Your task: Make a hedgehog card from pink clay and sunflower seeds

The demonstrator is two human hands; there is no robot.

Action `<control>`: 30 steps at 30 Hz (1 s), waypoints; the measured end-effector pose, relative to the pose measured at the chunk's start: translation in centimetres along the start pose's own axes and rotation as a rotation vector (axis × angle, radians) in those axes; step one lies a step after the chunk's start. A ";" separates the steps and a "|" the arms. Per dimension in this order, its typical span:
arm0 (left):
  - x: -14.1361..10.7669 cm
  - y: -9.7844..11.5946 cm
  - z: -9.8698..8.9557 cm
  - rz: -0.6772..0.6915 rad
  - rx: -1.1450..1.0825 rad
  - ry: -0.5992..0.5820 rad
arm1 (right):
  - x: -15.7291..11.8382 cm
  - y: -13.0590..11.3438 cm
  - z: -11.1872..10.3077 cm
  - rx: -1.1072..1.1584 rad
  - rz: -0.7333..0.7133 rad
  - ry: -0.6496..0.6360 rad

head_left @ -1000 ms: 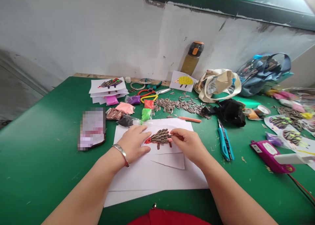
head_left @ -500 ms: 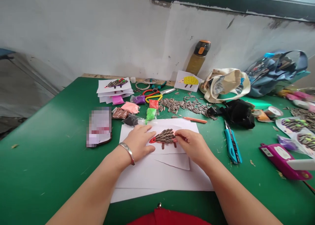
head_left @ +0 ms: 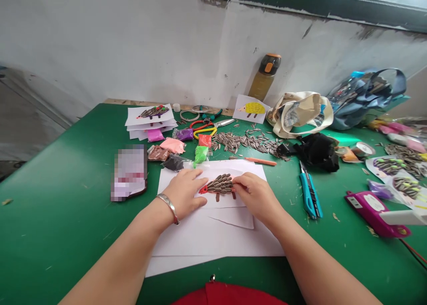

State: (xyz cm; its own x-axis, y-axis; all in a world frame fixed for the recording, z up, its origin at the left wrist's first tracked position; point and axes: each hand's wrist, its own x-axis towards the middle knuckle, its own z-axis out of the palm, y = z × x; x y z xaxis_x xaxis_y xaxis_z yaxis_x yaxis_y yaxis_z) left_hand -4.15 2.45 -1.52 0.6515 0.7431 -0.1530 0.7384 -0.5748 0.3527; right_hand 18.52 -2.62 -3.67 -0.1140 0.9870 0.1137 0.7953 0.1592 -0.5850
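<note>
A hedgehog picture (head_left: pixel 218 201) on white paper lies before me, with a red clay head (head_left: pixel 203 189), brown legs and a body covered in overlapping sunflower seeds (head_left: pixel 220 184). My left hand (head_left: pixel 183 191) rests open on the paper at the picture's left, thumb and fingers spread beside the head. At the hedgehog's rear end, my right hand (head_left: pixel 255 193) is closed in a pinch, its fingertips touching the edge of the seed-covered body. Whatever those fingertips hold is hidden. Larger white sheets (head_left: pixel 213 242) lie underneath.
Beyond the paper are clay packets (head_left: pixel 171 145), loose sunflower seeds (head_left: pixel 227 142), scissors (head_left: pixel 223 123) and an orange pencil-like stick (head_left: pixel 260 161). A blue utility knife (head_left: pixel 310 193) and magenta glue gun-like device (head_left: pixel 375 211) lie right. A phone (head_left: pixel 130 173) lies left; a bottle (head_left: pixel 265 75) stands behind.
The view has shifted slightly, so everything sits a little further left. Both hands keep nearly the same places on the picture, the right still pinching at the hedgehog's rear.
</note>
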 end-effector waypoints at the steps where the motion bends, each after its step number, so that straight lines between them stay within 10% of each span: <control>1: 0.0 0.0 0.0 0.002 0.002 -0.001 | 0.0 0.0 0.0 0.000 0.004 -0.001; 30: 0.1 -0.2 0.1 0.016 0.026 -0.001 | -0.5 -0.6 -1.0 -0.190 0.061 -0.086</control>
State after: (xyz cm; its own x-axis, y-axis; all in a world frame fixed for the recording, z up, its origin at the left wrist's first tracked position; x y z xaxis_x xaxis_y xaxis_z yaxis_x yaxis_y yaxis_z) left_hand -4.22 2.61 -1.72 0.6637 0.7331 -0.1484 0.7319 -0.5957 0.3309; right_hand 18.63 -3.24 -2.58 -0.1063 0.9943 0.0096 0.8990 0.1002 -0.4263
